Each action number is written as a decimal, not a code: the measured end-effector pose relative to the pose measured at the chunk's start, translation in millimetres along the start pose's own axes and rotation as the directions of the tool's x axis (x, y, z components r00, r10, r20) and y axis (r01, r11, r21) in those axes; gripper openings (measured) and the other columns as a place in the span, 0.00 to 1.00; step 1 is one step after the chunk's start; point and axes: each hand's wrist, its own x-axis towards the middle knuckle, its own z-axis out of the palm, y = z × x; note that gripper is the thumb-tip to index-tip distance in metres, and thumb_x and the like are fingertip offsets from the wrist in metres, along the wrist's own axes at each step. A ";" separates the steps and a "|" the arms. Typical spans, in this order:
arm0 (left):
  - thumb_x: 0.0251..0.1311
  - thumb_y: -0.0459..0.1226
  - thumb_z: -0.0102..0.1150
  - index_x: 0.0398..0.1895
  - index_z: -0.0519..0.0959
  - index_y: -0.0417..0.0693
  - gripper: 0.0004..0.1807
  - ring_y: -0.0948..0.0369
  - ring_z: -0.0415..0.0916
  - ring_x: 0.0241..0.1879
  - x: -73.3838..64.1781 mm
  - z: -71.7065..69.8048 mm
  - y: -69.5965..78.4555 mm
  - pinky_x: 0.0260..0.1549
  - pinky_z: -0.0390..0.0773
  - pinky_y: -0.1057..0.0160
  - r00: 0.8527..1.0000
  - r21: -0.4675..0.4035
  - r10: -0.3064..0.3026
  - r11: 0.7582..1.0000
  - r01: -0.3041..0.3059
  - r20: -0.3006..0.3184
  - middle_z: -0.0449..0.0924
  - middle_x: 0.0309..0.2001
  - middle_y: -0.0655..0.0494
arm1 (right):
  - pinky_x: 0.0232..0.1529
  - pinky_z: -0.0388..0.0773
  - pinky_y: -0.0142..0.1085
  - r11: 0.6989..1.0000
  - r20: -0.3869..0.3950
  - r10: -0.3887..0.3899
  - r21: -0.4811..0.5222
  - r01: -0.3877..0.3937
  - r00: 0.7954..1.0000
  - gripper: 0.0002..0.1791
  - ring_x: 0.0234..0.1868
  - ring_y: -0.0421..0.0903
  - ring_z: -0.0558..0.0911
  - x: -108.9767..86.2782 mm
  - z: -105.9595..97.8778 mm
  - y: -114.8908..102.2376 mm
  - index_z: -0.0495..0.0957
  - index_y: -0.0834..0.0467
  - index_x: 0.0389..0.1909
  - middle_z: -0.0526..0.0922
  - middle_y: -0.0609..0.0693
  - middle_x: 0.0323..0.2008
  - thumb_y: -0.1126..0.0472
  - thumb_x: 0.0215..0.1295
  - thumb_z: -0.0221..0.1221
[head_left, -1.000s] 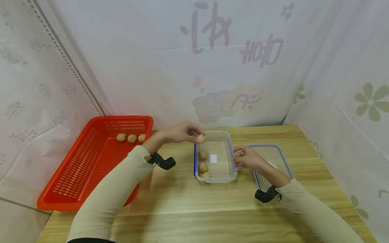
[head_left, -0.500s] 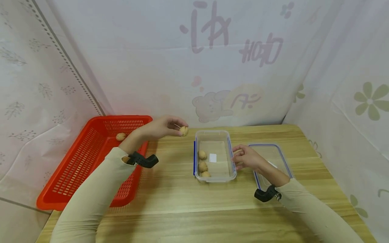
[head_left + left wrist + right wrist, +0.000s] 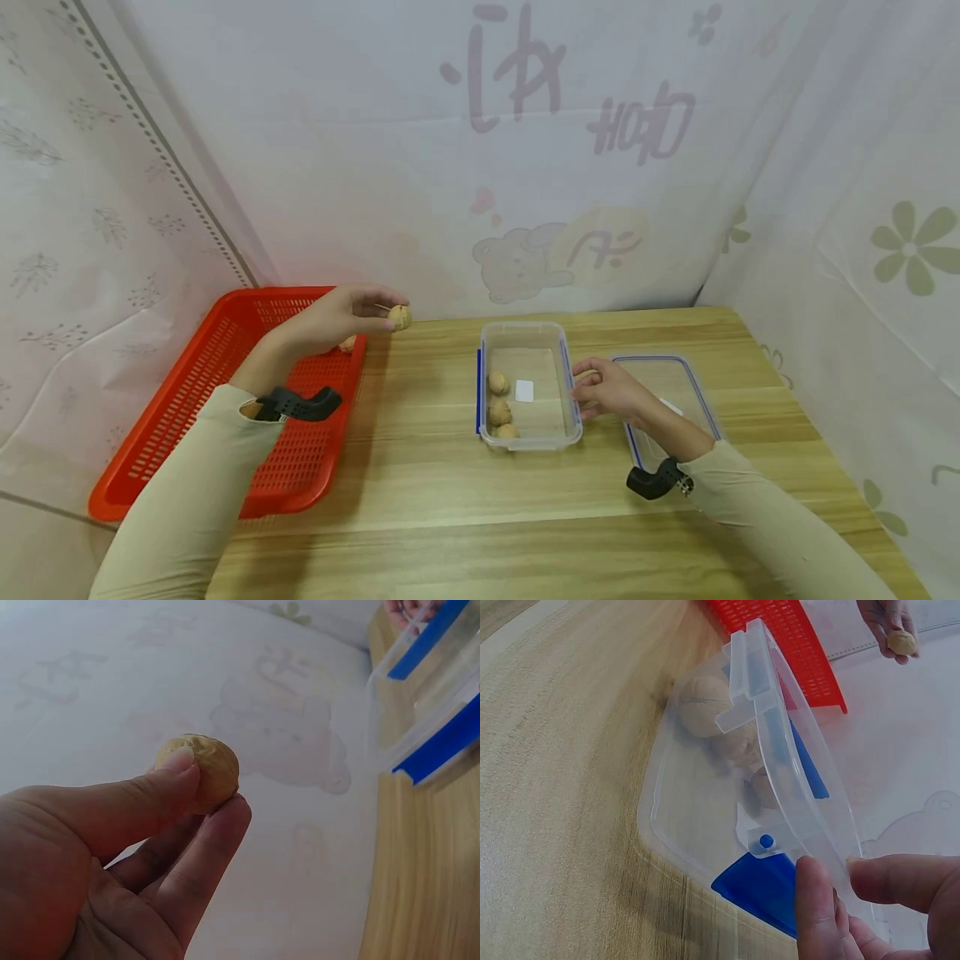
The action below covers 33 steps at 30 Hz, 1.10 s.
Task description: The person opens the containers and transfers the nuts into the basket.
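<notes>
Between thumb and fingertips my left hand pinches a walnut, held up just beyond the right rim of the red basket. Part of another walnut shows inside the basket, below that hand. A clear plastic box with blue side clips stands open in the middle of the table, and several walnuts lie along its left side. My right hand grips the box's right side, thumb and fingers about the rim in the right wrist view.
A clear lid with a blue seal lies on the wooden table under my right forearm. Printed cloth hangs behind the table and along both sides.
My left hand has moved left from above the box to the basket's far right corner, carrying the walnut along. The right hand has stayed on the box.
</notes>
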 end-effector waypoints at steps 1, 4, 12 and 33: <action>0.69 0.41 0.65 0.65 0.75 0.49 0.24 0.60 0.73 0.26 -3.4 -3.0 -2.8 0.16 0.66 0.68 1.000 0.000 -0.017 1.000 0.017 -0.011 0.79 0.58 0.45 | 0.38 0.87 0.41 1.000 0.005 -0.007 -0.006 0.007 1.000 0.24 0.37 0.47 0.82 -0.3 0.0 0.0 0.62 0.72 0.63 0.79 0.60 0.41 0.72 0.71 0.57; 0.69 0.42 0.65 0.66 0.75 0.48 0.25 0.61 0.66 0.20 -12.8 -11.3 -12.9 0.16 0.63 0.66 0.999 -0.012 -0.039 0.999 0.039 -0.037 0.79 0.53 0.44 | 0.38 0.87 0.42 1.000 0.000 0.000 -0.009 0.000 1.000 0.23 0.36 0.48 0.82 -1.5 0.1 -0.8 0.63 0.72 0.63 0.79 0.60 0.42 0.72 0.71 0.58; 0.69 0.40 0.64 0.65 0.74 0.42 0.24 0.55 0.78 0.40 -30.9 -28.7 -45.2 0.35 0.79 0.62 0.996 -0.018 -0.028 0.999 0.026 -0.086 0.82 0.49 0.43 | 0.36 0.87 0.40 1.000 0.005 -0.005 -0.012 0.005 1.000 0.23 0.36 0.48 0.82 -2.2 0.3 -1.4 0.63 0.72 0.63 0.79 0.62 0.42 0.73 0.70 0.57; 0.70 0.40 0.63 0.60 0.76 0.32 0.23 0.42 0.73 0.59 -35.3 -37.6 -105.6 0.59 0.72 0.40 0.985 0.169 -0.110 0.977 0.132 -0.135 0.80 0.56 0.38 | 0.38 0.87 0.42 1.000 0.002 -0.005 -0.015 0.005 1.000 0.24 0.38 0.48 0.82 -1.7 0.3 -2.9 0.62 0.72 0.63 0.79 0.61 0.43 0.72 0.71 0.57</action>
